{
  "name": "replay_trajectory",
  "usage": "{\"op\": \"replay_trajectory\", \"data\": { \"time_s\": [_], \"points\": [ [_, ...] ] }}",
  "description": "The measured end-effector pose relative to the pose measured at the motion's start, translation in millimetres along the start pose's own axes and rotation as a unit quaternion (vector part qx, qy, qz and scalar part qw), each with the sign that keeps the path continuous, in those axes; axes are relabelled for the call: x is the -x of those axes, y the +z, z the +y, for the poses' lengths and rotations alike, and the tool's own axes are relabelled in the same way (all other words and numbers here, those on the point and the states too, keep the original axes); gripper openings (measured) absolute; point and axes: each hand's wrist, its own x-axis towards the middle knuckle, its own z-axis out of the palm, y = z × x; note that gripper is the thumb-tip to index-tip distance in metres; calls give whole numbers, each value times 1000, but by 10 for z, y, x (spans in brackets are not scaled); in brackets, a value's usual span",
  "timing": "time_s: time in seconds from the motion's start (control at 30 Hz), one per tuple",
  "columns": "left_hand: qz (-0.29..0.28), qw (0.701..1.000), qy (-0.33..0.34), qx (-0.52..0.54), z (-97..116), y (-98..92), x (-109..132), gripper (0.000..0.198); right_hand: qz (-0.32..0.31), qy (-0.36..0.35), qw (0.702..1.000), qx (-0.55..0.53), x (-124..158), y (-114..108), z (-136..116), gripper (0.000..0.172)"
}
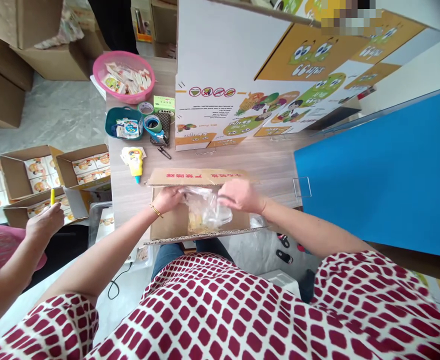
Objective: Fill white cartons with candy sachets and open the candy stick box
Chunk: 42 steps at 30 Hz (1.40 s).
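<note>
My left hand (166, 199) and my right hand (240, 195) both grip the top of a clear plastic bag (207, 210). The bag sits in an open cardboard box (165, 222) at the table's near edge. Something pale yellow shows through the plastic low in the bag, too blurred to name. The box's far flap (199, 176) carries red printed characters and lies folded back on the wooden table (126, 187). A yellow glue bottle (135, 165) stands left of that flap, beyond my left hand.
Past the box lie scissors (163, 152), tape rolls (152, 123), a teal basket (111, 117) and a pink basin (100, 75) of packets. A large printed carton (242, 85) stands far right beside a blue panel (385, 170). At left, a co-worker's hand (45, 222) holds something yellow near open cartons (81, 167).
</note>
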Motion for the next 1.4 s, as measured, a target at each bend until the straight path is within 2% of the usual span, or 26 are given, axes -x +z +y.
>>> {"op": "replay_trajectory", "data": {
  "time_s": [0.07,0.1,0.17,0.23,0.3,0.33,0.37,0.4,0.47,0.5,0.53,0.6,0.67,0.7,0.8,0.9,1.07,1.17,1.27,1.4],
  "points": [
    [4,999,-16,27,-21,-63,-23,37,-53,-40,998,-3,194,163,-4,55],
    [5,999,-7,38,1,-80,-45,37,-64,-34,997,6,254,256,8,67],
    [9,998,17,65,83,-73,-86,37,-65,27,997,32,266,444,27,85],
    [-29,994,43,93,182,-19,-99,36,-74,83,993,27,122,616,8,88],
    [-77,987,73,119,257,41,-64,35,-96,104,989,-31,-141,738,-37,85],
    [-80,985,89,125,275,57,-28,35,-100,114,986,-72,-289,770,-52,81],
    [-55,986,100,120,278,59,19,38,-94,131,980,-117,-432,779,-51,74],
    [-1,990,104,99,267,45,75,43,-77,153,972,-163,-558,765,-31,63],
    [119,987,109,15,206,-8,202,49,-26,198,948,-249,-733,685,60,44],
    [143,981,125,-39,165,-33,264,45,-4,212,934,-287,-779,633,119,38],
    [132,975,156,-89,123,-44,321,38,12,222,920,-322,-803,582,176,35],
    [31,952,257,-165,54,-11,400,26,26,243,893,-379,-807,505,259,32],
    [-67,913,346,-207,19,85,431,25,22,265,868,-420,-787,478,287,34],
    [-86,897,372,-223,15,139,433,28,16,274,858,-434,-776,480,285,36],
    [-77,873,404,-261,55,223,437,33,5,281,845,-454,-752,517,260,40],
    [-25,865,420,-273,155,117,506,32,19,274,838,-472,-744,557,241,39],
    [59,877,409,-244,361,-337,797,29,51,285,791,-538,-761,575,244,39],
    [97,894,362,-248,397,-647,1024,26,54,294,788,-538,-748,532,260,39],
    [102,910,281,-287,281,-920,1248,28,43,320,781,-535,-701,483,258,39],
    [115,923,148,-336,-17,-1104,1460,42,53,354,737,-573,-673,468,196,36]
  ]
}}
